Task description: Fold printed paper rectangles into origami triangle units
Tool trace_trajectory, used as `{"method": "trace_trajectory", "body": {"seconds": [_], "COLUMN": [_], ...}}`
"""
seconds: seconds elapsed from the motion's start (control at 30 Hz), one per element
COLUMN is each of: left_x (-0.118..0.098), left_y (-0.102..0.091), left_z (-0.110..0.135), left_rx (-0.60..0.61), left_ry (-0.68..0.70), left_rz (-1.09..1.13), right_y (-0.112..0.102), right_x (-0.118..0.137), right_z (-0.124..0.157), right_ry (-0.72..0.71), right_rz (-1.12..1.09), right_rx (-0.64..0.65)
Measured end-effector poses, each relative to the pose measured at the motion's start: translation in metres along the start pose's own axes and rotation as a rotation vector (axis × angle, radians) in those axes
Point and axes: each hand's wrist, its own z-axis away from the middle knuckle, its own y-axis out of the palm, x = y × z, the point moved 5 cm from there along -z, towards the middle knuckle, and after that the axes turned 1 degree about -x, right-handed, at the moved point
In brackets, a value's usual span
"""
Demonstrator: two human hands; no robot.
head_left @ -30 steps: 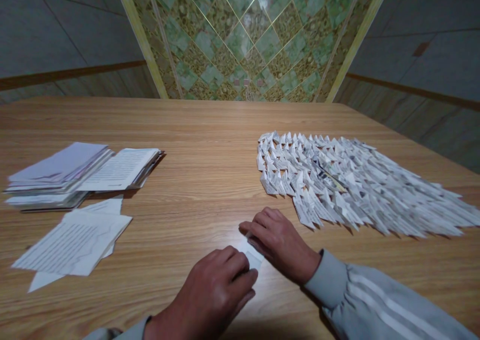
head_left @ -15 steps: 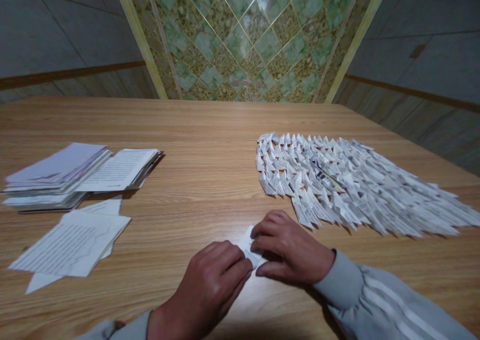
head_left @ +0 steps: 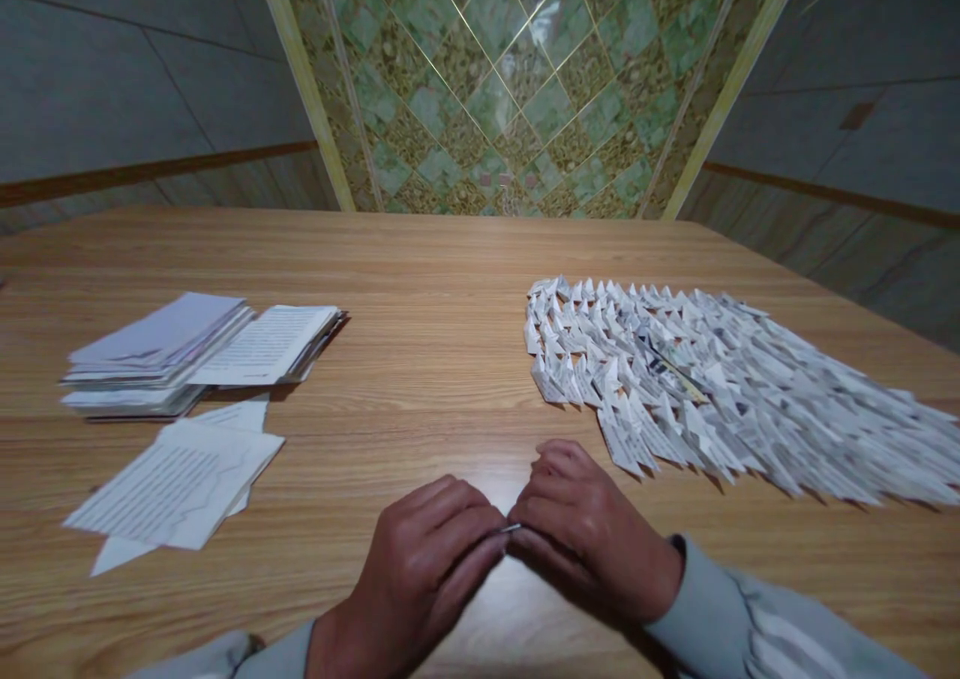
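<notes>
A small folded piece of paper (head_left: 511,528) is pinched between my two hands above the near middle of the table, with only a thin white edge of it showing. My left hand (head_left: 429,559) is closed on its left end, thumb and fingers pressed together. On the other end, my right hand (head_left: 589,519) grips with its fingers curled. Most of the paper is hidden behind the fingertips. Beyond my right hand lie many folded paper pieces (head_left: 675,379) with pointed tips, packed in rows and covered in print.
At the left is a stack of papers (head_left: 161,334), with a smaller pile of printed sheets (head_left: 266,344) against it. Nearer me, a few loose printed sheets (head_left: 180,479) overlap on the wooden table (head_left: 420,299). A green tiled wall (head_left: 495,99) stands behind.
The folded paper has turned edge-on between my fingers, where its white faces showed before. My right hand has closed more tightly around its end. The view has shifted slightly.
</notes>
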Motion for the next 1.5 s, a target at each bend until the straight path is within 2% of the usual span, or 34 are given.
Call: {"method": "trace_trajectory", "body": {"seconds": [0.3, 0.53, 0.67, 1.0, 1.2, 1.27, 1.5], "left_x": [0.004, 0.019, 0.023, 0.025, 0.009, 0.006, 0.013], "left_y": [-0.008, -0.016, -0.012, -0.007, -0.011, -0.012, -0.005], "left_z": [-0.003, -0.007, -0.005, 0.001, -0.004, -0.005, 0.001], "left_rx": [-0.005, 0.024, 0.047, 0.003, 0.069, 0.078, 0.112], "left_ry": [-0.166, -0.407, -0.461, -0.462, -0.214, -0.181, -0.262], "left_rz": [0.207, 0.430, 0.555, 0.516, 0.276, 0.256, 0.243], "right_y": [-0.005, -0.004, -0.003, 0.004, 0.005, 0.006, 0.008], "right_x": [0.005, -0.008, -0.008, -0.010, -0.005, -0.004, -0.004], "right_z": [-0.002, -0.001, -0.001, 0.000, -0.001, 0.000, 0.001], "right_ry": [0.011, 0.116, 0.135, 0.159, 0.145, 0.138, 0.132], "right_rz": [-0.062, -0.310, -0.378, -0.466, -0.441, -0.418, -0.348], "right_rx": [-0.032, -0.027, -0.006, 0.030, 0.055, 0.067, 0.055]}}
